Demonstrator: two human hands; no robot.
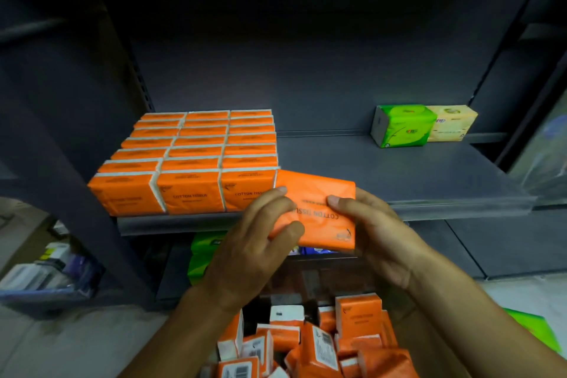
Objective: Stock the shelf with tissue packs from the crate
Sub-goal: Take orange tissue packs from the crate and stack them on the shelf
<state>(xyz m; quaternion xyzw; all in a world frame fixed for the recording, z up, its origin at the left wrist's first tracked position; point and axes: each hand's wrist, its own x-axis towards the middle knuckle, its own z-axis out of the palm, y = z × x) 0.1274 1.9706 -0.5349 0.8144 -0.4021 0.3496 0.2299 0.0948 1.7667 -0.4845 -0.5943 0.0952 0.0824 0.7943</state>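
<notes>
Fingers (271, 202) of left hand (257, 236) and right hand (371, 230) clasp opposite ends of one pack. Dark grey metal shelf (383, 163) carries a block of orange tissue packs (190, 163) at left. The held orange plastic-wrapped tissue pack (319, 196) hangs at the front edge, just right of the block, long axis left-to-right.

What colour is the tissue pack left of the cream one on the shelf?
Bright green pack, clearest in the head view.

Dim light. Dark grey back panel (306, 77) right of slanted upright (92, 147); blurred goods (40, 273) left of upright; pale floor (61, 344) below.
</notes>
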